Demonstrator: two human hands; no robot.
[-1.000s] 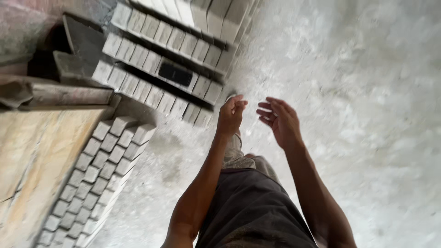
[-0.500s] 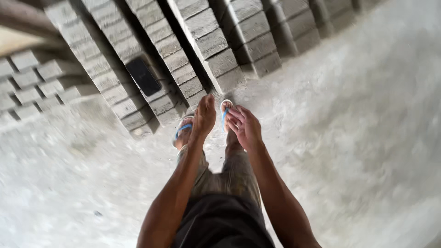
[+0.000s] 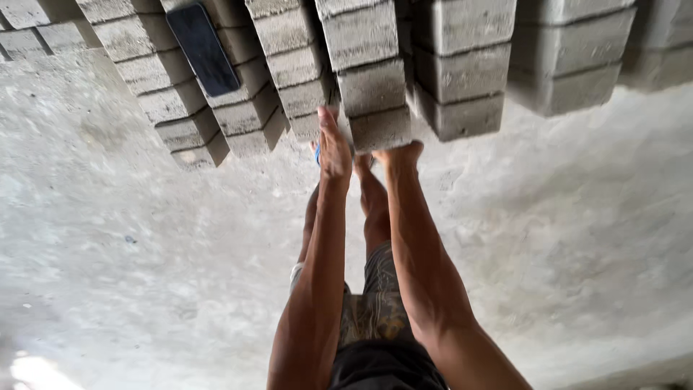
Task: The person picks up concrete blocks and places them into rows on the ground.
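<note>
**A:** Concrete block [image 3: 379, 128], end of the row at twelve o'clock: my left hand [image 3: 334, 150] flat on its side, my right hand [image 3: 399, 154] curled under the near edge.

**B:** Grip?

**A:** Grasping both sides. I'd lift level, clear of the phone [image 3: 203, 48] at eleven.

Rough concrete floor [image 3: 144, 253], daylight patch btm-left
</note>
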